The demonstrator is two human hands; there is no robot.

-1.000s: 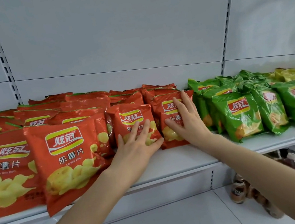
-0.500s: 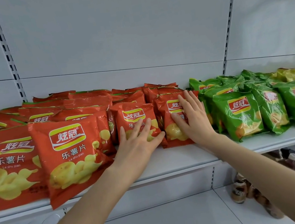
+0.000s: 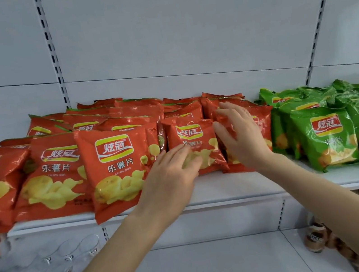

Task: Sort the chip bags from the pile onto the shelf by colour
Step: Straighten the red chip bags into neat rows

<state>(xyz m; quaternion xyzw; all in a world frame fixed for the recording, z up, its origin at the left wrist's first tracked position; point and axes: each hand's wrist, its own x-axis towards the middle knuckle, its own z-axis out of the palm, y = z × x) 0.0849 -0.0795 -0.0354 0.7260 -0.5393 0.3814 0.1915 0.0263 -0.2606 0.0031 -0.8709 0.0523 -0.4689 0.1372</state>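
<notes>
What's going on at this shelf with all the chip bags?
A person is arranging chip bags on a white shelf. The left hand rests with flat fingers on a small red bag. The right hand, open and somewhat blurred, is at the neighbouring red bag, the last one before the green bags. The other red bags fill the left and middle of the shelf, and the green ones sit together on the right.

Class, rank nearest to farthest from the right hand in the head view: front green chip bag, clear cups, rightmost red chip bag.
1. Rightmost red chip bag: at right hand.
2. Front green chip bag: rightward.
3. Clear cups: lower left.
</notes>
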